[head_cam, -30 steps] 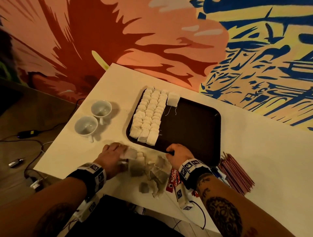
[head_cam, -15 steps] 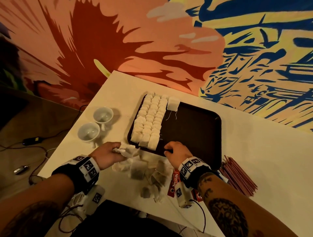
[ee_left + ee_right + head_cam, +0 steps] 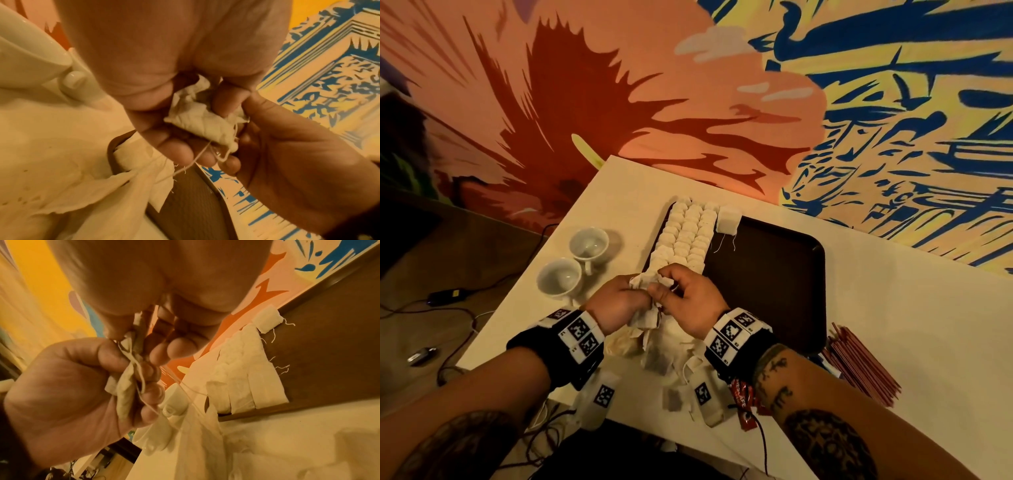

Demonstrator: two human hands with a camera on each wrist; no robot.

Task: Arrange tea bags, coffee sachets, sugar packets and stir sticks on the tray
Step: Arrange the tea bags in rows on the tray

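Both hands meet above the near left corner of the tray (image 3: pixel 791 284), each grip pinched on the same crumpled tea bag (image 3: pixel 202 120). The left hand (image 3: pixel 616 301) curls its fingers round the bag's bunched paper, and the right hand (image 3: pixel 688 301) nips its other end between thumb and fingertip. In the left wrist view the bag's long axis runs slantwise from upper left to lower right, and its thin string (image 3: pixel 191 165) hangs loose off the lower end. The bag is soft, creased white paper, well wrinkled. The tray is a dark brown rounded rectangle with a low rim, lying on the white worktop (image 3: pixel 911 325). Along its left side lie three tidy rows of tea bags (image 3: pixel 688 236), flat pale squares overlapping like tiles, the rows running away from the person; one more single tea bag (image 3: pixel 728 219) sits at the far end just right of them, its strings trailing onto the bare tray. Under the wrists lies a loose heap of tea bags (image 3: pixel 657 356) on the worktop. Red stir sticks (image 3: pixel 859 366) lie bundled right of the tray, red coffee sachets (image 3: pixel 743 397) under the right wrist, and two white cups (image 3: pixel 575 263) stand left.
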